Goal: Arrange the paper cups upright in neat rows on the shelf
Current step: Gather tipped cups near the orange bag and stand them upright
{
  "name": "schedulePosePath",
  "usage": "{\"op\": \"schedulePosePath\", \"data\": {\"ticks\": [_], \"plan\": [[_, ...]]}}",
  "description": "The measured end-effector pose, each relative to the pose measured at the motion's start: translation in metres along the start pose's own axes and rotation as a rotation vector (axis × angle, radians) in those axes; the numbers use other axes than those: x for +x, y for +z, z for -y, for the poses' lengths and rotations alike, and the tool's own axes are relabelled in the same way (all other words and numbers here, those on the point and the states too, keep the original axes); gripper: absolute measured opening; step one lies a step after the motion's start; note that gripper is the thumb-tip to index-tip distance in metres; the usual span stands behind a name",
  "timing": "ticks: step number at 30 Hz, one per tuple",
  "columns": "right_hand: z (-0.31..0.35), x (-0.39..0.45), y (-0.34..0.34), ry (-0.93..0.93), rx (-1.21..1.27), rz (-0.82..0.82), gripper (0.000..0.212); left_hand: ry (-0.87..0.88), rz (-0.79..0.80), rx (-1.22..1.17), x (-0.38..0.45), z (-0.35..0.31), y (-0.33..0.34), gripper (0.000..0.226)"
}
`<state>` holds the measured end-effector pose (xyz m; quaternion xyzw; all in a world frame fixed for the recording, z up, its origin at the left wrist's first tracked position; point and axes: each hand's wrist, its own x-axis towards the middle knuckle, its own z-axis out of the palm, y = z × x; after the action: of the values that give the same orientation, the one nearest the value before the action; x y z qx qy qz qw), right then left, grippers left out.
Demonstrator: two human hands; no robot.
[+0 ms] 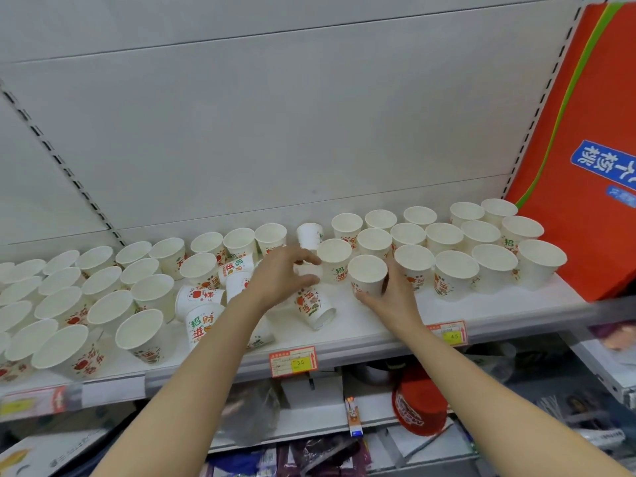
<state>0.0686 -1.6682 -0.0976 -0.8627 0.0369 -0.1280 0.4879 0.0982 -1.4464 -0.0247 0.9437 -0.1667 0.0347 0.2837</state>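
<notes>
Across the middle of the frame runs a white shelf (361, 325) crowded with paper cups. At right, about eighteen upright cups (478, 235) stand mouth-up in three fairly even rows, ending beside an orange bag (585, 166). At left, roughly two dozen more upright cups (69, 297) stand in looser rows. Between the groups, near centre, lies a jumble of about six cups, some hidden by the arm; one tipped cup (315, 309) lies on its side, long axis running toward the lower right, mouth facing the shelf's front edge. The left hand (282, 273) curls thumb and forefinger around a cup (309, 270) in this jumble. The right hand (389, 294) grips an upright front-row cup (367, 274). Two price tags (293, 361) sit on the shelf edge.
</notes>
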Motion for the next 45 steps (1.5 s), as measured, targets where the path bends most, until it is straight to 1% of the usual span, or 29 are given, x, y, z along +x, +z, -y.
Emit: {"op": "schedulePosePath", "data": {"ticks": [2, 3, 4, 6, 8, 10, 11, 12, 14, 19, 21, 22, 25, 26, 27, 29, 31, 32, 34, 35, 37, 39, 42, 45], "plan": [[-0.002, 0.000, 0.001, 0.010, -0.022, -0.009, 0.072, -0.028, 0.018, 0.084, -0.005, 0.006, -0.002, 0.033], [-0.002, -0.002, 0.001, -0.003, -0.040, -0.016, 0.075, -0.057, 0.012, 0.140, -0.006, 0.010, -0.002, 0.036], [-0.001, -0.005, 0.001, -0.027, -0.068, -0.024, 0.080, -0.094, 0.004, 0.181, -0.007, 0.013, -0.001, 0.039], [0.001, -0.017, 0.000, -0.119, -0.132, -0.069, 0.085, -0.159, -0.020, 0.179, -0.008, 0.016, 0.005, 0.043], [0.008, -0.031, -0.003, -0.244, -0.182, -0.164, 0.079, -0.173, -0.055, 0.173, -0.006, 0.014, 0.014, 0.045], [0.015, -0.042, -0.003, -0.374, -0.231, -0.258, 0.064, -0.152, -0.067, 0.207, -0.002, 0.012, 0.023, 0.043], [0.017, -0.044, -0.001, -0.428, -0.256, -0.273, 0.057, -0.137, -0.062, 0.236, 0.000, 0.010, 0.026, 0.040], [0.019, -0.044, 0.002, -0.455, -0.268, -0.252, 0.054, -0.119, -0.055, 0.267, 0.001, 0.009, 0.029, 0.037], [0.022, -0.043, 0.008, -0.449, -0.264, -0.171, 0.051, -0.089, -0.054, 0.284, 0.004, 0.008, 0.033, 0.030], [0.027, -0.044, 0.020, -0.486, -0.291, -0.101, 0.050, -0.047, -0.044, 0.129, 0.006, 0.005, 0.035, 0.010], [0.033, -0.040, 0.019, -0.479, -0.323, -0.072, 0.056, 0.037, -0.074, 0.135, 0.001, 0.006, 0.031, 0.009], [0.035, -0.037, 0.018, -0.466, -0.334, -0.053, 0.059, 0.115, -0.100, 0.164, -0.003, 0.006, 0.028, 0.009], [0.043, -0.030, 0.016, -0.419, -0.336, 0.041, 0.071, 0.425, -0.212, 0.290, -0.010, 0.006, 0.022, 0.008], [0.044, -0.028, 0.017, -0.405, -0.333, 0.070, 0.072, 0.503, -0.239, 0.326, -0.011, 0.006, 0.022, 0.007], [0.044, -0.027, 0.019, -0.390, -0.324, 0.089, 0.070, 0.549, -0.254, 0.350, -0.011, 0.006, 0.022, 0.006], [0.041, -0.025, 0.026, -0.349, -0.288, 0.084, 0.059, 0.567, -0.246, 0.353, -0.011, 0.006, 0.022, 0.006], [0.037, -0.024, 0.033, -0.314, -0.253, 0.041, 0.045, 0.530, -0.195, 0.286, -0.011, 0.008, 0.019, 0.008], [0.035, -0.023, 0.037, -0.315, -0.249, 0.013, 0.036, 0.477, -0.157, 0.216, -0.011, 0.009, 0.017, 0.010], [0.032, -0.021, 0.040, -0.353, -0.267, -0.040, 0.022, 0.313, -0.113, 0.060, -0.007, 0.013, 0.009, 0.016], [0.031, -0.020, 0.041, -0.379, -0.285, -0.061, 0.019, 0.243, -0.122, 0.023, -0.002, 0.017, 0.004, 0.017], [0.031, -0.017, 0.039, -0.440, -0.337, -0.081, 0.017, 0.154, -0.162, 0.055, 0.014, 0.029, -0.004, 0.016], [0.030, -0.012, 0.037, -0.499, -0.400, -0.092, 0.020, 0.089, -0.161, 0.128, 0.035, 0.040, -0.011, 0.017], [0.028, -0.006, 0.033, -0.528, -0.482, -0.093, 0.024, 0.019, -0.080, 0.272, 0.071, 0.045, -0.015, 0.029], [0.028, -0.004, 0.029, -0.534, -0.525, -0.113, 0.026, 0.015, 0.017, 0.394, 0.106, 0.043, -0.010, 0.046]]}}
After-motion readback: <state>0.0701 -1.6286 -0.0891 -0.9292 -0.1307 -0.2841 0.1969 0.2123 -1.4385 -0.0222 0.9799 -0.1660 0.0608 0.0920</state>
